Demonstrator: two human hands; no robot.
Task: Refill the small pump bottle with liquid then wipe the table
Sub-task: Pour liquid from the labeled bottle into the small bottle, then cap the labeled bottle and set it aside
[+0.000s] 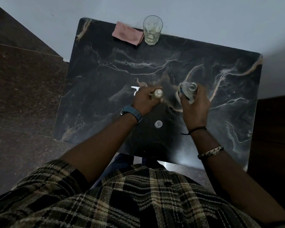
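The left hand wraps a small bottle, its fingers curled round the body so only the pale, rounded top and a bit of yellowish, translucent side show past the thumb. Just beyond the left fingers a thin white pump piece lies flat on the desk, bent like a hook and partly hidden by the knuckles.

The right hand grips a larger clear bottle, fingers closed on its lower side. That bottle is tilted, its round open mouth turned up toward the camera; the plastic looks glossy and see-through, with a dark strip of label by the fingertips. The two bottles sit near each other, apart, with bare desk between them.

Behind both wrists, nearer the person, a small white round cap rests on the desk.

The desk is a dark slab with a polished, marbled face, pale and tan veins running across it, and rounded corners. Far beyond the fingers, at the back edge, stands a clear straight-sided glass with a little yellowish liquid in the bottom. Touching its left side lies a pink cloth, folded into a soft rectangle, stained darker in places.

A blue watch bands the left wrist; a black thread and a metal bangle circle the right forearm. A woven plaid shirt fills the foreground.
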